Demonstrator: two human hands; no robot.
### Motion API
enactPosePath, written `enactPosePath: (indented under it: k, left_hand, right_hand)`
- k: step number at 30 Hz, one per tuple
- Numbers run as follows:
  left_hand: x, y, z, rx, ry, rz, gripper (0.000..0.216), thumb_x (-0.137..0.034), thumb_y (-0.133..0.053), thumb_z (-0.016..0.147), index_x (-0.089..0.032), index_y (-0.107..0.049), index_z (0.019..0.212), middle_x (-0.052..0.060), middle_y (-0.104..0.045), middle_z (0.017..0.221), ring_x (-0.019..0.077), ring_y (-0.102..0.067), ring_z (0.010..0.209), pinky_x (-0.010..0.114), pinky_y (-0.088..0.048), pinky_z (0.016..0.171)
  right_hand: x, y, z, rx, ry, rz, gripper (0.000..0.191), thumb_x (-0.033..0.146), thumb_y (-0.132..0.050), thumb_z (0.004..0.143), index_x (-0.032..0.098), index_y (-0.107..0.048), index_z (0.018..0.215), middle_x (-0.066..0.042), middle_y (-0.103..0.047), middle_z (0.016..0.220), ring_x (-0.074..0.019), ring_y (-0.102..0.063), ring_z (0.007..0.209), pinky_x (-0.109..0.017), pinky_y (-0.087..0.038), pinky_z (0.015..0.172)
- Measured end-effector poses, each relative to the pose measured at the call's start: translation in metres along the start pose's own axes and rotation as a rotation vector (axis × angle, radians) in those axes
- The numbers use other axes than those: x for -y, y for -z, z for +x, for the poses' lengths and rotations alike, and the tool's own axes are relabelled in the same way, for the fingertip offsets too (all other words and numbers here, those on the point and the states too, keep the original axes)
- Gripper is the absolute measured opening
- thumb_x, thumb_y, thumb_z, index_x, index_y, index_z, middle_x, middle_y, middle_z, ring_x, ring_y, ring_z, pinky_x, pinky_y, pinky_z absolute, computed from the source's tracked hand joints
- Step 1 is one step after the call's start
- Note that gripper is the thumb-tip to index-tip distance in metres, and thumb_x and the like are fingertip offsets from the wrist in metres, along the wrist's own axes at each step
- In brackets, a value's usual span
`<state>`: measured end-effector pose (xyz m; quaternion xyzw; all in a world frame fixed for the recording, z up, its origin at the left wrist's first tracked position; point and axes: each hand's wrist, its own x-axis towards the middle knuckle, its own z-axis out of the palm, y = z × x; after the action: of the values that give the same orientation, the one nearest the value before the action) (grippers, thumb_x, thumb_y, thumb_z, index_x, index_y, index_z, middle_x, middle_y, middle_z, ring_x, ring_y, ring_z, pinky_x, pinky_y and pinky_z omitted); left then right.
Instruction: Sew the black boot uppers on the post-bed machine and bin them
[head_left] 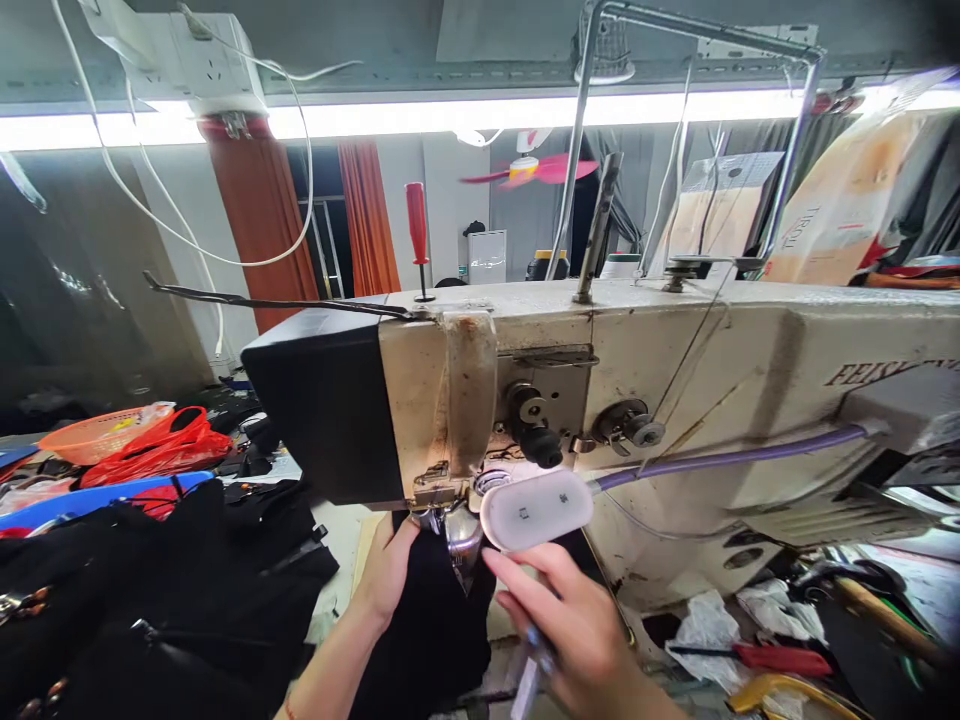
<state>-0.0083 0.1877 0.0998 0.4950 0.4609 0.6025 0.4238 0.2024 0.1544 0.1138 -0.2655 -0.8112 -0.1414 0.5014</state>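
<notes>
cluttered bench point(335, 545) crowds both sides, left hand point(386, 570) pinches black fabric point(431, 625) under sewing machine point(675, 340), right hand point(581, 630) grips pen point(529, 682).

Machine brand: dark serif capitals stand on the front of the worn, cream-painted metal sewing machine point(675, 330), towards its right end. They begin "FEI". The letters after that are blurred and run out at the picture's edge.
Bag print: the tan paper bag point(847, 190) leans above and behind the machine's right end. Dark characters run sideways along its lower left edge and look like "1801", though that is not certain.
Lamp marks: the white oval plastic lamp point(536, 510) hangs just below the machine's front and carries two small grey symbols, too small to read.
Card print: the grey printed card point(724, 175) stands behind the machine's top. Its dark markings cannot be read.
</notes>
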Motion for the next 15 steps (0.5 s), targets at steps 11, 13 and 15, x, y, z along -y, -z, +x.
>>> enactPosePath:
  k: [11, 13, 15]
  left_hand:
    - [-0.015, -0.007, 0.003, -0.037, 0.014, 0.065, 0.039, -0.044, -0.054, 0.087, -0.018, -0.064, 0.114, 0.009, -0.06, 0.133, 0.0272, -0.034, 0.14, 0.038, -0.025, 0.113]
    - [-0.017, -0.008, 0.002, -0.039, 0.026, 0.056, 0.038, -0.043, -0.053, 0.087, -0.018, -0.064, 0.113, 0.008, -0.061, 0.131, 0.0264, -0.033, 0.14, 0.038, -0.025, 0.113]
    - [-0.018, -0.009, 0.001, -0.047, 0.056, 0.043, 0.036, -0.04, -0.054, 0.085, -0.019, -0.064, 0.113, 0.007, -0.063, 0.129, 0.0262, -0.036, 0.138, 0.038, -0.027, 0.112]
  right_hand:
    - [-0.011, -0.028, 0.019, 0.083, 0.064, -0.005, 0.024, 0.016, -0.054, 0.088, 0.016, -0.071, 0.105, -0.012, -0.071, 0.088, -0.0211, -0.068, 0.084, -0.032, -0.055, 0.076]
    - [-0.013, -0.027, 0.018, 0.082, 0.058, -0.011, 0.025, 0.016, -0.054, 0.088, 0.017, -0.072, 0.106, -0.012, -0.072, 0.091, -0.021, -0.068, 0.085, -0.033, -0.055, 0.078]
    - [-0.014, -0.028, 0.017, 0.087, 0.05, -0.018, 0.026, 0.017, -0.054, 0.088, 0.018, -0.072, 0.106, -0.012, -0.072, 0.093, -0.0209, -0.068, 0.086, -0.033, -0.055, 0.079]
